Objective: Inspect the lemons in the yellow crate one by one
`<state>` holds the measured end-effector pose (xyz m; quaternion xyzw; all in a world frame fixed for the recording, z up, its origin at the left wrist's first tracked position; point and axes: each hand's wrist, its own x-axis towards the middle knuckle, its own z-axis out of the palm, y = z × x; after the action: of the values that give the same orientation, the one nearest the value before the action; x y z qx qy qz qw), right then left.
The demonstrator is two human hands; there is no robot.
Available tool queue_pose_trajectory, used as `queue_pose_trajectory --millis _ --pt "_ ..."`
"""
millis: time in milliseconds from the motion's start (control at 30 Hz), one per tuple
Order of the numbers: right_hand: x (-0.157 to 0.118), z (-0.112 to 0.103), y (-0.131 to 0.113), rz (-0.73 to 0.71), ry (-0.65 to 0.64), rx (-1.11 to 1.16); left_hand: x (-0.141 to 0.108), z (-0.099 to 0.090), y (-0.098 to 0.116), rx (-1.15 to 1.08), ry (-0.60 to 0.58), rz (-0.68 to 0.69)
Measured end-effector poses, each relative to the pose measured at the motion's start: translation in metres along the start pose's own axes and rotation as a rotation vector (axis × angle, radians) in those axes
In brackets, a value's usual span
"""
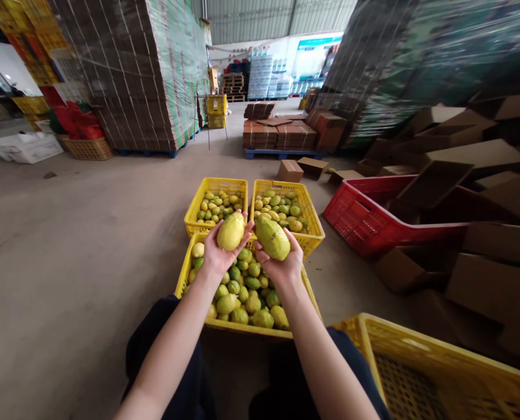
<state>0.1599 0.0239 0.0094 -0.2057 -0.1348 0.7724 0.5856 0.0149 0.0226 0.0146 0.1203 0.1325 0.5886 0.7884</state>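
Note:
A yellow lemon (pixel 231 231) rests in the upturned palm of my left hand (pixel 216 256), with the fingers curled around its side. My right hand (pixel 289 265) cups a larger, greener lemon (pixel 272 238) with dark marks on its skin. Both hands are side by side over a yellow crate (pixel 253 331) filled with green and yellow lemons. Just beyond them stand two more yellow crates: the left crate (pixel 192 217) holds smaller lemons, and the right crate (pixel 314 232) holds yellow-green ones.
Another yellow crate (pixel 365 350) stands by my right leg. Further right, a red crate (pixel 351 219) is surrounded by loose cardboard boxes (pixel 491 286). Ahead, a blue pallet (pixel 281 154) carries bundled flat cartons. Tall wrapped stacks (pixel 115 76) rise on both sides.

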Motion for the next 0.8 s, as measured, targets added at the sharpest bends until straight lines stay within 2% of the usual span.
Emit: queue_pose_trajectory --millis 100,267,600,800 --pt "-0.001 -0.001 0.003 -0.043 -0.056 0.044 0.001 0.001 -0.004 0.007 0.022 -0.005" --pt "-0.002 0.001 0.014 -0.110 -0.060 0.105 0.003 0.002 -0.013 -0.027 0.096 0.075" --pt "-0.003 0.003 0.023 -0.135 -0.026 0.149 0.002 0.001 -0.016 -0.083 0.081 0.090" --pt "-0.005 0.005 0.022 -0.128 0.021 0.142 0.003 0.003 -0.015 -0.039 0.128 0.083"
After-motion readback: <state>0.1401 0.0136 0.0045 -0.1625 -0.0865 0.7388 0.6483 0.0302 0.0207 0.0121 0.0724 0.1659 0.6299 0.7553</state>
